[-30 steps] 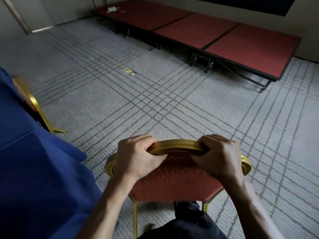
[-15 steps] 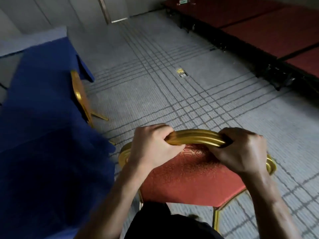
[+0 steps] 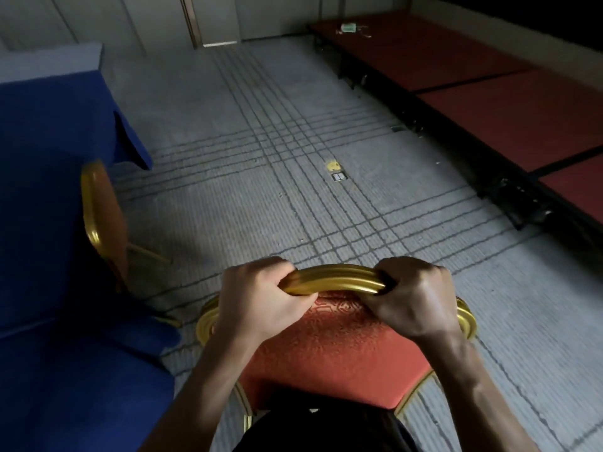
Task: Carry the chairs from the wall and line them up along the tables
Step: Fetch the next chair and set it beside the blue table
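Both hands grip the gold top rail of one chair (image 3: 329, 347) at lower centre of the frame. Left hand (image 3: 261, 296) is clenched round the rail's left part, fingers curled over it; right hand (image 3: 412, 296) is clenched round the right part in the same way. Between the two hands a bare stretch of rail shows. Chair's red patterned back panel lies below the hands, with gold frame edges at either side.

Second chair (image 3: 104, 220), gold-framed with an orange-red back, stands at left of the frame, just beside the blue-covered table (image 3: 49, 190), its back leg splayed onto the grey lined carpet (image 3: 261, 190). Red-topped stage platforms (image 3: 489, 102) run along the upper right. A floor outlet (image 3: 338, 176) sits mid-carpet, well apart from both chairs.
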Tool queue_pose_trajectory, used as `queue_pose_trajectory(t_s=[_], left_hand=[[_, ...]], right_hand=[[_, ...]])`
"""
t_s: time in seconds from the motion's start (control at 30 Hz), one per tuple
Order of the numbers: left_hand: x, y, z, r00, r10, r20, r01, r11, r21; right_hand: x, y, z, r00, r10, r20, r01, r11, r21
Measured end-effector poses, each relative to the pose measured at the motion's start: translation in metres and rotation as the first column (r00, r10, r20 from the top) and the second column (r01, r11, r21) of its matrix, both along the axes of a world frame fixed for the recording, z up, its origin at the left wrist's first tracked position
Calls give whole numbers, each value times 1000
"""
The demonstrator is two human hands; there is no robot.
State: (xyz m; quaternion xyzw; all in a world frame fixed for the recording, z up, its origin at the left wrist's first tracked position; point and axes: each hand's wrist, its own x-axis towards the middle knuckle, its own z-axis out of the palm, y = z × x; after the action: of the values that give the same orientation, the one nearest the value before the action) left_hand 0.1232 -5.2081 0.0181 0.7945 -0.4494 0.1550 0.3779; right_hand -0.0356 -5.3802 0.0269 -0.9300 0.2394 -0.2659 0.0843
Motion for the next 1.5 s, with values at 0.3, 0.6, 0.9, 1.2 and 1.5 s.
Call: queue_pose_trajectory(t_s=[0.3,0.6,0.9,1.2,1.5], left_hand=[[133,-90,27,997,6,74,-4,1000,-20],[274,-221,8,990,56,126,-58,998,13],[407,-312,21,977,193,93,-198,979,55],[586,-337,0,931,366,-1,-366,930,38],[768,-336,6,839,529,-126,-517,848,116]], right_hand=[[135,-101,28,999,29,-21,-29,1000,6],[287,-242,-4,995,98,24,-99,995,32],[459,-360,1,949,293,116,-294,956,-1],[679,-403,-9,885,460,75,-457,888,-50],[891,-402,0,836,546,54,-545,838,-29]])
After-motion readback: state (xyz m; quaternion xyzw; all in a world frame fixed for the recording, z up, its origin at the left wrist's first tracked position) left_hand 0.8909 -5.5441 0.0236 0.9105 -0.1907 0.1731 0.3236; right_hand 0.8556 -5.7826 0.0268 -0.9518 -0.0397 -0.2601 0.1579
